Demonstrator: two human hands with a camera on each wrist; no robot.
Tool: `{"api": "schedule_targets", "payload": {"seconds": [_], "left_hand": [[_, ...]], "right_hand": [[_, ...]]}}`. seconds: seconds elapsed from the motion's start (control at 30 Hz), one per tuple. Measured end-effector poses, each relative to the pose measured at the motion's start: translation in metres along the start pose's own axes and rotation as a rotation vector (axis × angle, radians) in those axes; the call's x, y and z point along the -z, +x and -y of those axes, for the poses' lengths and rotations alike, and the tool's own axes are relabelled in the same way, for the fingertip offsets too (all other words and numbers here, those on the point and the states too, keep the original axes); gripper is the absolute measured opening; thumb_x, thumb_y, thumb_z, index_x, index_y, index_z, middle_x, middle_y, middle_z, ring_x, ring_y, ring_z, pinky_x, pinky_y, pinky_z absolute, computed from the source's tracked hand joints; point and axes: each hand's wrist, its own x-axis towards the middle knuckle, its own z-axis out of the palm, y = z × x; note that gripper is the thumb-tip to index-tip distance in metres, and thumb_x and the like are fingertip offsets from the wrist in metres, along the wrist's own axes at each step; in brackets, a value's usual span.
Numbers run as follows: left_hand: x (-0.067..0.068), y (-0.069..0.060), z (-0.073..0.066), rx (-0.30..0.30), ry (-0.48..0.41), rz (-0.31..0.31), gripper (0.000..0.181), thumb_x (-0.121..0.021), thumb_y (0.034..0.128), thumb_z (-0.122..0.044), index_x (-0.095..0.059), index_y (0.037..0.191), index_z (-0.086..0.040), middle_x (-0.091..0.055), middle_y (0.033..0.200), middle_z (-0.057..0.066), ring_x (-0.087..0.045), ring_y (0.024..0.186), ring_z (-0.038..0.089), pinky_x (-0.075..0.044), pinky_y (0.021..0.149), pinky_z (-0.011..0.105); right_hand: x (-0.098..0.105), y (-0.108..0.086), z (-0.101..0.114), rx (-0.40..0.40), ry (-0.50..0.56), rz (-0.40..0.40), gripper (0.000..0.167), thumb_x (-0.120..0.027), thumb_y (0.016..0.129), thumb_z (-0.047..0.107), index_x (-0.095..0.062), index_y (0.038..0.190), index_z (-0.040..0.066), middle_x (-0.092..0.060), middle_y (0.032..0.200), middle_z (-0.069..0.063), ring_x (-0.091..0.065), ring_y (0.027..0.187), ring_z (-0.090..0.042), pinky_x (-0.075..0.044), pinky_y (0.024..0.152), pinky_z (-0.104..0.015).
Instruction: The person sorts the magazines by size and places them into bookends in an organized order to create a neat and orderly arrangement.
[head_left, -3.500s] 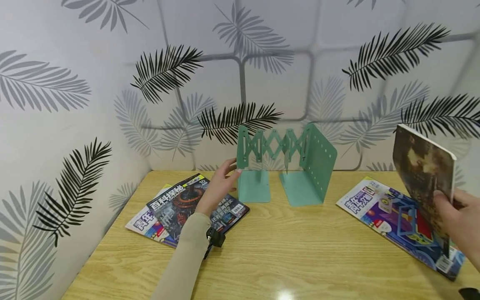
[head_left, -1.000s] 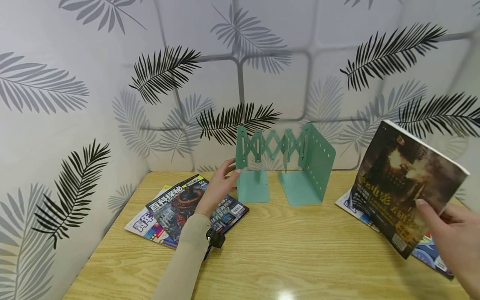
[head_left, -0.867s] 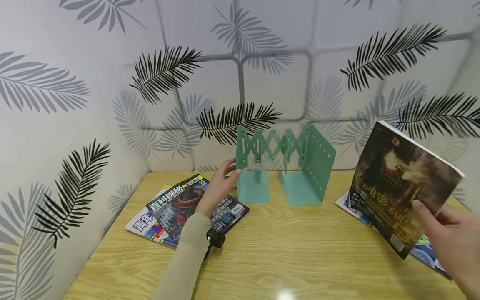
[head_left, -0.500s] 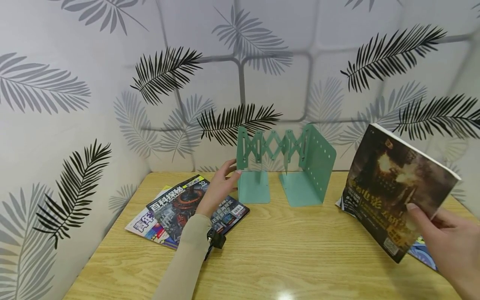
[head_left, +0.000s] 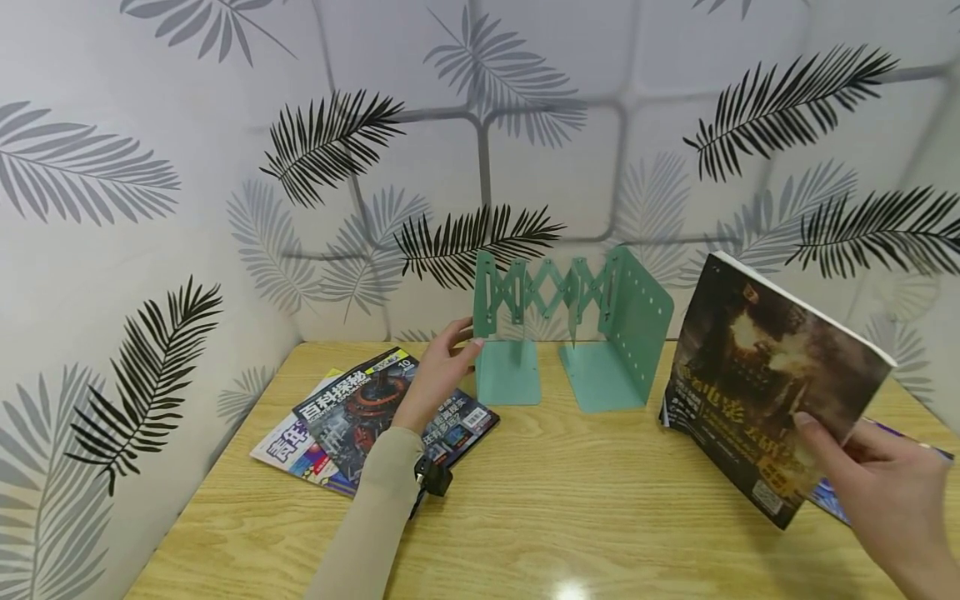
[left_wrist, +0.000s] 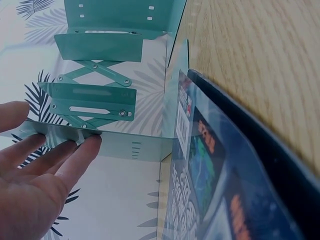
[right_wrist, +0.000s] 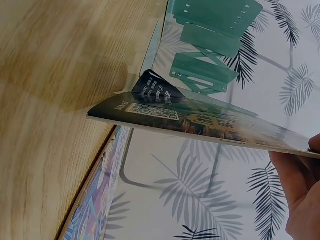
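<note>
Here, your right hand [head_left: 888,483] pinches the dark magazine [head_left: 761,387] by its right side, tilted; green bookend [head_left: 630,325] lies to its left, nearer your left hand [head_left: 438,375], fingers apart, touching it.

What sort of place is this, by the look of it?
Probably an indoor desk or reading corner, though I can't tell whether it's home, school or office. The wood-grain table, magazines and green bookend suggest it.
</note>
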Motion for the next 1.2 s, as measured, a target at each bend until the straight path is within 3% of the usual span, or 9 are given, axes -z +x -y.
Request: {"api": "schedule_targets", "payload": {"seconds": [0.3, 0.57, 0.83, 0.97, 1.2], "left_hand": [[-0.001, -0.002, -0.002, -0.02, -0.002, -0.009, 0.046, -0.054, 0.1031, -0.027, -0.044, 0.148, -0.02, -0.049, 0.142, 0.003, -0.052, 0.125, 0.021, -0.049, 0.097, 0.043], [-0.001, -0.001, -0.002, -0.035, 0.001, -0.027, 0.045, -0.055, 0.1023, -0.028, -0.049, 0.145, -0.018, -0.051, 0.141, 0.0, -0.054, 0.123, 0.019, -0.05, 0.096, 0.038], [0.0, -0.001, -0.001, -0.018, -0.006, -0.032, 0.043, -0.056, 0.1021, -0.028, -0.05, 0.144, -0.02, -0.051, 0.14, 0.001, -0.053, 0.124, 0.02, -0.049, 0.097, 0.04], [0.0, -0.004, -0.006, -0.011, -0.01, -0.02, 0.045, -0.056, 0.1023, -0.028, -0.048, 0.146, -0.017, -0.05, 0.142, 0.004, -0.052, 0.126, 0.022, -0.048, 0.098, 0.041], [-0.001, -0.001, -0.001, -0.029, 0.0, -0.044, 0.041, -0.056, 0.1018, -0.027, -0.052, 0.142, -0.021, -0.053, 0.137, -0.001, -0.055, 0.121, 0.018, -0.051, 0.095, 0.039]], "right_hand": [[-0.004, -0.004, 0.004, 0.056, -0.08, 0.103, 0.01, -0.074, 0.086, 0.0, -0.076, 0.094, -0.004, -0.044, 0.045, 0.008, -0.028, 0.035, -0.003, -0.019, 0.036, -0.023], [-0.012, 0.001, 0.006, 0.088, -0.062, 0.089, 0.007, -0.076, 0.083, 0.0, -0.076, 0.09, -0.002, -0.044, 0.046, 0.007, -0.028, 0.036, -0.002, -0.018, 0.036, -0.022], [-0.019, 0.002, 0.01, 0.074, -0.071, 0.092, 0.013, -0.075, 0.085, 0.003, -0.078, 0.097, 0.0, -0.046, 0.047, 0.008, -0.026, 0.035, -0.004, -0.016, 0.036, -0.025], [-0.023, 0.003, 0.012, 0.092, -0.032, 0.094, 0.014, -0.075, 0.084, 0.001, -0.077, 0.098, -0.001, -0.047, 0.047, 0.008, -0.026, 0.036, -0.004, -0.016, 0.036, -0.025], [-0.034, 0.007, 0.011, 0.087, 0.026, 0.091, 0.006, -0.076, 0.084, 0.002, -0.078, 0.09, 0.0, -0.05, 0.047, 0.007, -0.029, 0.036, -0.004, -0.019, 0.036, -0.023]]}}
